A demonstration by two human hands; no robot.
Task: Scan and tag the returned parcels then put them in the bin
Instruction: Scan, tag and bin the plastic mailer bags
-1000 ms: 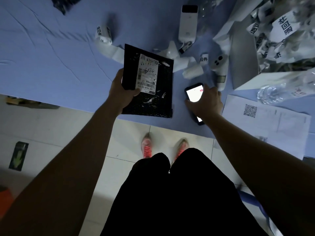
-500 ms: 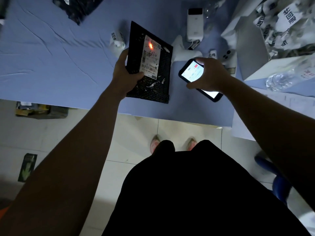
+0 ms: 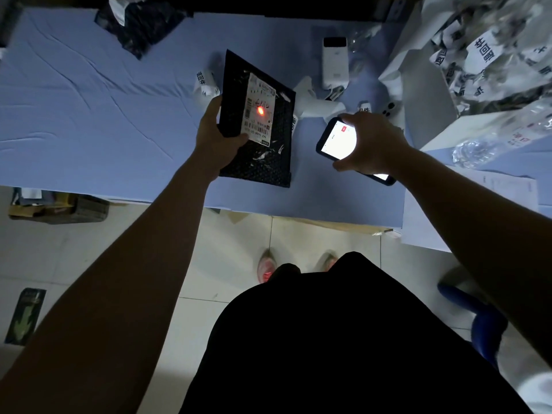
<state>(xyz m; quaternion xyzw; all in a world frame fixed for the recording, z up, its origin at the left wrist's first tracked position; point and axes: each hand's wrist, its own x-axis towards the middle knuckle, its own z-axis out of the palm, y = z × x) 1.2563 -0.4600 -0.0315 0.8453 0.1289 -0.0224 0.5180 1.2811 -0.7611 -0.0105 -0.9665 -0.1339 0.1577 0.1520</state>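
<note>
My left hand (image 3: 219, 135) grips the left edge of a black plastic parcel (image 3: 263, 162), thumb on its front, holding it tilted above the blue table (image 3: 89, 121). A white shipping label (image 3: 259, 113) on the parcel carries a red scan dot. In my right hand (image 3: 373, 144) is a handheld scanner with a lit screen (image 3: 336, 140), raised just right of the parcel and turned toward it. White tag rolls printed with black characters (image 3: 204, 82) lie behind the parcel.
A white box full of printed tags (image 3: 490, 55) stands at the back right, beside a clear plastic bottle (image 3: 490, 141). A white device (image 3: 335, 62) and another black parcel (image 3: 140, 22) lie at the back. Papers (image 3: 507, 189) cover the right edge. A blue stool (image 3: 478, 318) stands on the floor.
My right hand lifted the scanner off the table and aimed it left at the parcel. My left hand raised and tilted the parcel; a red dot now lights its label.
</note>
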